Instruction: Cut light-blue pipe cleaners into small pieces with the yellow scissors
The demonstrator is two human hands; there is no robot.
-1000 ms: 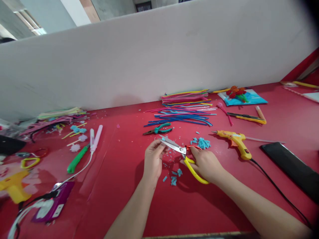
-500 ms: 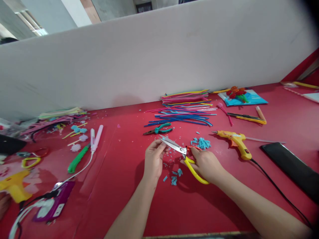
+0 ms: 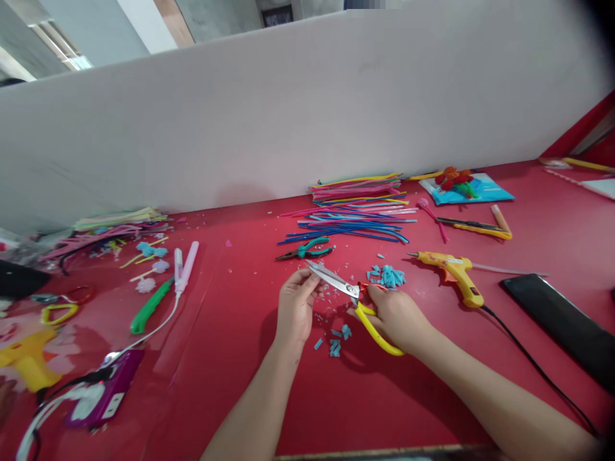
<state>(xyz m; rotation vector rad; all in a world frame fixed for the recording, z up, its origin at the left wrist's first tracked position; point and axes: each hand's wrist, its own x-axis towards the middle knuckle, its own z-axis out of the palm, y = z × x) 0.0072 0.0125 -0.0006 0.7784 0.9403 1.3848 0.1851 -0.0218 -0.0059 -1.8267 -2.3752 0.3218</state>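
Scissors (image 3: pixel 336 280) with yellow and red handles are held in my right hand (image 3: pixel 396 319), its fingers in and around the handles. The blades point up and left to the fingertips of my left hand (image 3: pixel 298 304). Those fingers are pinched together at the blade tips, and what they hold is too small to make out. Small blue pieces (image 3: pixel 335 347) lie on the red table (image 3: pixel 230 397) below the scissors. A pile of blue pieces (image 3: pixel 393 276) sits above my right hand, and tiny scraps are scattered between the hands.
Teal-handled pliers (image 3: pixel 312 250) lie beyond my left hand, before colored stems (image 3: pixel 355 227). At right are a yellow glue gun (image 3: pixel 454 272) and a black phone (image 3: pixel 557 320). A purple power strip (image 3: pixel 108 394), a green tool (image 3: pixel 150 308) and another yellow glue gun (image 3: pixel 33 358) lie left.
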